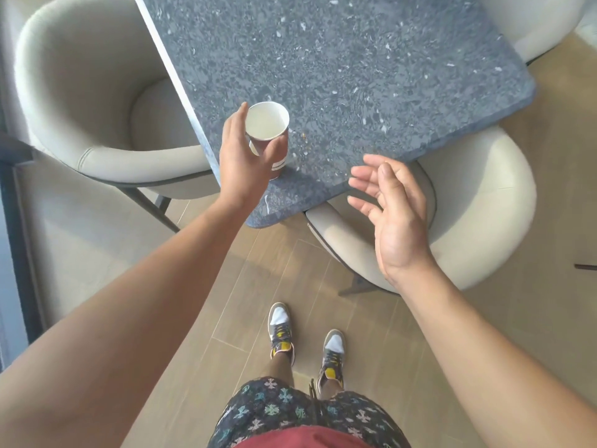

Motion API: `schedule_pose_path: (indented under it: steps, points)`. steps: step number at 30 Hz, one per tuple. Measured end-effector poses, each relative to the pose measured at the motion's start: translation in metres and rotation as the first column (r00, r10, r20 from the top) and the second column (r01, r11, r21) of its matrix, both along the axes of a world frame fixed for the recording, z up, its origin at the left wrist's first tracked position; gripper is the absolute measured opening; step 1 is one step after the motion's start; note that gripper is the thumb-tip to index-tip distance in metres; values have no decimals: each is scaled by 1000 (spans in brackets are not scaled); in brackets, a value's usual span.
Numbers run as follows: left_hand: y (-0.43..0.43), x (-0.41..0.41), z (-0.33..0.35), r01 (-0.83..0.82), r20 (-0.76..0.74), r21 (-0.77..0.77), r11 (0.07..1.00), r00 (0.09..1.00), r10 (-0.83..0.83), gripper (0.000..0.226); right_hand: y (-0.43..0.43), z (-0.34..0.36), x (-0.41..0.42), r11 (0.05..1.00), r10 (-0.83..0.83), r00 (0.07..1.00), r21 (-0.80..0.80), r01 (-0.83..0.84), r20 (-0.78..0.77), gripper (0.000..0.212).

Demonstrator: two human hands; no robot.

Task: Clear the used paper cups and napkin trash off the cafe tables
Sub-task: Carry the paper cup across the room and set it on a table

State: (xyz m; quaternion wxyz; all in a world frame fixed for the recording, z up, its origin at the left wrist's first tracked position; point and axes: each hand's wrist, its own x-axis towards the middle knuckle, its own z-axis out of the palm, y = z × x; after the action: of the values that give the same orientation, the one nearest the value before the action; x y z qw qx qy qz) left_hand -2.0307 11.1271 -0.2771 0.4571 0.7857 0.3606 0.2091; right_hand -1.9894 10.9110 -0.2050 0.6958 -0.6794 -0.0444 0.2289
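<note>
Left hand [242, 163] has the paper cup [269, 124]: fingers curled round the far side, thumb across the near side, a firm wrap about the middle. The cup leans, mouth tipped up toward the camera, its base low over the near corner of the surface [355, 59]. Whether the base touches the stone, I can't tell. Right hand [394, 218] is wide open and holding nothing, palm turned toward the left hand, fingers spread and lightly bent, hovering just off the surface edge.

Now the risks. That cup is tilted, and though the inside looks white and dry from here, any dregs at the bottom could run out over the rim if the lean grows. Paper walls are soft too, so a hard squeeze could buckle the side and pop the cup out of the grip. It's also right at the corner, so a slip sends it to the floor, not back onto the stone. And a few small crumbs [303, 136] lie just beyond the left thumb, easy to leave behind.

The count: one cup, in the left hand. No napkins in view. One surface. Three pale chairs: one [80, 108] out past the left hand, one [478, 205] behind the right hand, one [533, 24] at the far corner.
</note>
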Motion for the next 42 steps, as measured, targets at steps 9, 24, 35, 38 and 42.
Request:
schedule_pose_path:
  steps: [9,24,35,38,42]
  points:
    - [16,-1,-7,30,-27,18,999,999,-29,89,5,-6,1,1000,-1,1000,-10,1,-12,35]
    - [13,1,-43,135,-241,-30,990,961,-138,84,5,-22,6,999,-16,1000,-46,15,-18,31]
    - [18,-5,-21,176,-108,-76,981,977,-184,108,7,-17,5,999,-21,1000,-47,22,8,33]
    - [15,-15,13,70,76,-95,993,995,-63,83,7,-8,4,999,-33,999,-22,33,33,43]
    - [-9,-43,53,87,302,-179,980,953,-29,59,3,4,2,998,-59,996,41,57,59,43]
